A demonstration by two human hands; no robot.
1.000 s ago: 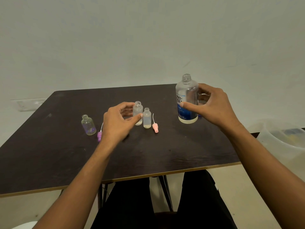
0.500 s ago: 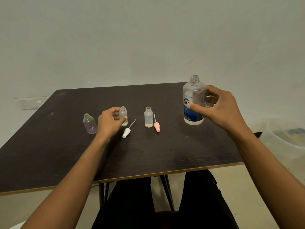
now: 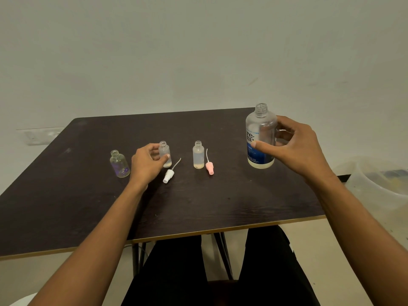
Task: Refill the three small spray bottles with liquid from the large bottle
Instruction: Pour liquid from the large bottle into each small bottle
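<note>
So all three spray bottles are uncapped and lined up in a row on the dark surface point(image 3: 198, 206), which makes sense for pouring down the line. The left small bottle point(image 3: 119, 164) looks basically empty. The right small bottle point(image 3: 198, 155) has a thin layer of liquid at the bottom, and its pink spray head point(image 3: 209, 167) lies just beside it. A white spray head point(image 3: 169, 175) lies tube-up just in front of the middle small bottle point(image 3: 165, 154), so each top sits near its own bottle.

The left hand point(image 3: 148, 164) pinches that middle bottle, thumb across the front and curled fingers behind. My guess is it's steadying the bottle, since something that small and light would tip easily under a pour.

The right hand point(image 3: 295, 146) is wrapped around the large bottle point(image 3: 261, 138) at mid-height, thumb on the blue label and fingers round the back. It's a firm grasp, not just a touch. The big bottle is upright with its cap off, well off to the right of the small ones. It holds only a little liquid near the base. I can't tell if its base is on the surface or barely lifted.

Looks to me like nothing is really refilled yet, and the low level means a steep tilt over a tiny neck, so spills seem likely.

There's also a clear plastic tub point(image 3: 375, 180) off the right edge.
</note>
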